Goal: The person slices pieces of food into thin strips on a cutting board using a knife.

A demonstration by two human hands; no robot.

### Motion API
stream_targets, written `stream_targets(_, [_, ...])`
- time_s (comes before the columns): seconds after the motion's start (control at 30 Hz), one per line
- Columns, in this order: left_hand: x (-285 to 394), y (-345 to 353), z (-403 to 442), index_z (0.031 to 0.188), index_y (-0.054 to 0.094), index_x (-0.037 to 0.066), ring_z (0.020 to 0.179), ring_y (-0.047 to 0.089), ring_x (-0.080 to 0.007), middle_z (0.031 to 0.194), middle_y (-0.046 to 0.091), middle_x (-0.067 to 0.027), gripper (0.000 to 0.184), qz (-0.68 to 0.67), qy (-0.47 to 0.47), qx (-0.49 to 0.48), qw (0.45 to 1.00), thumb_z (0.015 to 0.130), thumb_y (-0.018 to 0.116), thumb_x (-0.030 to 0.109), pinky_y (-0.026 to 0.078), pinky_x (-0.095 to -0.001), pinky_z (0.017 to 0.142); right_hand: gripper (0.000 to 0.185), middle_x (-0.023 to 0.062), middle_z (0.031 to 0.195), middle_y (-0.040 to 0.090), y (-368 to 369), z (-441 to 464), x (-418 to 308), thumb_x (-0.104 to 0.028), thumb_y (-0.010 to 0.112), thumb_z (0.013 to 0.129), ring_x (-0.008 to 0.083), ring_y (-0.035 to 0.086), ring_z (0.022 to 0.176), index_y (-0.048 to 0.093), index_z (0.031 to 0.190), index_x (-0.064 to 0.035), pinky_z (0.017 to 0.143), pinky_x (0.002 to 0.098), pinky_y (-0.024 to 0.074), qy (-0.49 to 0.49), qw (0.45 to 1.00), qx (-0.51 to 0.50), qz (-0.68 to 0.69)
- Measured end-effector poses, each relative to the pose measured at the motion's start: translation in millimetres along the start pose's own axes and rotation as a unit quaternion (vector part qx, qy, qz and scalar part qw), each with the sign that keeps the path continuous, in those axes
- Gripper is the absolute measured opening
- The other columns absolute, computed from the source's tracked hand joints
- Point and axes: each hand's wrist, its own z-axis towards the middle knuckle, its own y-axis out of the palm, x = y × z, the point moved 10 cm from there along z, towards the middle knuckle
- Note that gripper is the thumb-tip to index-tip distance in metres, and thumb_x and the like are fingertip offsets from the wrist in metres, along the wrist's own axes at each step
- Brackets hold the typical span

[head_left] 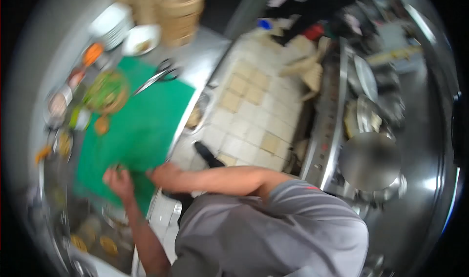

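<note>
The left hand (119, 183) pinches an item (118, 167), too blurred to identify, over the board (141, 135); whether the right hand (167, 176), by the board's edge, grips anything cannot be told. A loose pinch could send the item onto the floor (261, 125).

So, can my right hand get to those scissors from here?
Probably yes, with a stretch: bare green cutting board lies between the right hand and the scissors, and nothing seems to block the way.
</note>
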Motion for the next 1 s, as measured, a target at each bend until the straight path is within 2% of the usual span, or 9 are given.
stream_targets(0.03, [11, -3, 5, 0.123, 0.073, 0.002, 0.116, 0.060, -0.0400, 0.121, 0.068, -0.0204, 0.031, -0.080, -0.057, -0.053, 0.994, 0.097, 0.074, 0.019, 0.046, -0.0524, 0.100, 0.038, 0.0221, 0.105, 0.078, 12, 5, 8, -0.010, 0.065, 0.094, 0.0403, 0.079, 0.097, 0.059, 0.132, -0.0024, 0.076, 0.0535, 0.0627, 0.007, 0.999, -0.015, 0.044])
stream_targets(0.07, [9, 2, 3, 0.132, 0.069, 0.002, 0.119, 0.061, -0.0418, 0.128, 0.069, -0.0217, 0.041, -0.012, -0.050, -0.083, 0.995, 0.099, 0.075, 0.025, 0.045, -0.0536, 0.109, 0.037, 0.0236, 0.107, 0.078, 17, 6, 14, -0.008, 0.063, 0.095, 0.0420, 0.078, 0.097, 0.058, 0.132, -0.0027, 0.076, 0.0554, 0.0625, 0.002, 0.998, 0.007, 0.057])
stream_targets(0.1, [-8, -1, -15, 0.142, 0.061, 0.002, 0.123, 0.058, -0.0445, 0.134, 0.062, -0.0288, 0.050, -0.025, -0.112, 0.034, 0.993, 0.100, 0.073, 0.026, 0.042, -0.0556, 0.113, 0.039, 0.0239, 0.107, 0.078, 13, 2, 16, -0.006, 0.058, 0.096, 0.0420, 0.078, 0.098, 0.056, 0.135, -0.0031, 0.076, 0.0556, 0.0625, 0.006, 0.998, -0.033, 0.050])
stream_targets(0.13, [4, -10, -17, 0.146, 0.056, 0.001, 0.128, 0.053, -0.0451, 0.136, 0.055, -0.0309, 0.054, -0.040, -0.100, 0.040, 0.993, 0.099, 0.071, 0.021, 0.039, -0.0551, 0.116, 0.040, 0.0240, 0.105, 0.078, -1, -4, 14, -0.007, 0.056, 0.098, 0.0429, 0.078, 0.096, 0.053, 0.137, -0.0019, 0.076, 0.0571, 0.0615, 0.025, 0.997, -0.054, 0.048])
stream_targets(0.3, [12, -33, -22, 0.139, 0.059, 0.002, 0.131, 0.051, -0.0413, 0.137, 0.050, -0.0238, 0.044, -0.151, -0.151, 0.043, 0.976, 0.096, 0.067, 0.011, 0.041, -0.0502, 0.116, 0.031, 0.0255, 0.094, 0.076, -6, -6, 14, -0.014, 0.052, 0.103, 0.0482, 0.074, 0.088, 0.051, 0.132, -0.0010, 0.076, 0.0625, 0.0574, 0.004, 0.997, 0.011, 0.073])
stream_targets(0.37, [-15, -22, -36, 0.131, 0.061, 0.002, 0.122, 0.057, -0.0367, 0.134, 0.053, -0.0214, 0.038, -0.346, -0.226, 0.110, 0.904, 0.094, 0.071, 0.005, 0.048, -0.0453, 0.110, 0.024, 0.0282, 0.094, 0.076, -26, -15, 10, -0.009, 0.055, 0.099, 0.0491, 0.075, 0.089, 0.055, 0.121, -0.0005, 0.080, 0.0618, 0.0571, 0.030, 0.995, 0.015, 0.089])
stream_targets(0.47, [3, -48, -30, 0.126, 0.062, 0.001, 0.114, 0.061, -0.0331, 0.128, 0.058, -0.0185, 0.036, -0.210, -0.111, 0.117, 0.964, 0.092, 0.074, 0.002, 0.052, -0.0412, 0.103, 0.023, 0.0278, 0.091, 0.075, -41, -32, -1, -0.008, 0.054, 0.099, 0.0488, 0.075, 0.087, 0.056, 0.119, 0.0004, 0.078, 0.0611, 0.0571, 0.010, 0.997, 0.038, 0.062])
stream_targets(0.6, [3, -46, -30, 0.126, 0.061, 0.001, 0.118, 0.060, -0.0277, 0.130, 0.057, -0.0159, 0.031, -0.221, -0.157, 0.091, 0.958, 0.096, 0.071, 0.000, 0.052, -0.0383, 0.102, 0.022, 0.0260, 0.090, 0.076, -56, -57, -10, -0.006, 0.055, 0.097, 0.0458, 0.076, 0.085, 0.056, 0.118, -0.0001, 0.074, 0.0563, 0.0601, 0.001, 0.999, 0.046, -0.004])
stream_targets(1.0, [1, -45, -29, 0.120, 0.063, 0.002, 0.116, 0.058, -0.0379, 0.124, 0.055, -0.0186, 0.029, -0.219, -0.139, 0.095, 0.961, 0.092, 0.073, 0.006, 0.050, -0.0448, 0.102, 0.027, 0.0234, 0.099, 0.075, -60, -79, -18, -0.005, 0.059, 0.095, 0.0427, 0.078, 0.084, 0.056, 0.122, -0.0011, 0.073, 0.0513, 0.0625, 0.020, 0.997, -0.007, -0.073])
